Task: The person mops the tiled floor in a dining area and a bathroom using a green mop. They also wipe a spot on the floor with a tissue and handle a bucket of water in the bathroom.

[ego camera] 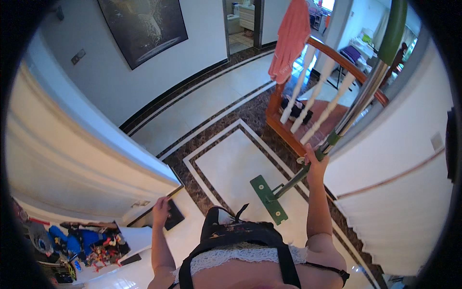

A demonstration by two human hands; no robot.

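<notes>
My right hand [317,162] is closed around the lower green part of a flat mop's pole [355,104], which is chrome with a thick green grip toward the top right. From that hand a green stem leads down to the mop's flat green plate [269,199], over the pale floor tile. No cloth is visible on the plate's upper side. My left hand [160,213] hangs low at the left with its fingers bent. Beyond it, a dark flat object [175,215] lies by the wall corner; whether the fingers hold anything cannot be made out.
A wooden banister [337,57] with white balusters stands ahead right, a pink cloth [290,43] draped over its end post. Dark shoes or cloth [297,110] lie behind the balusters. At left, a wall corner [173,178] juts out near a pile of toys [90,244].
</notes>
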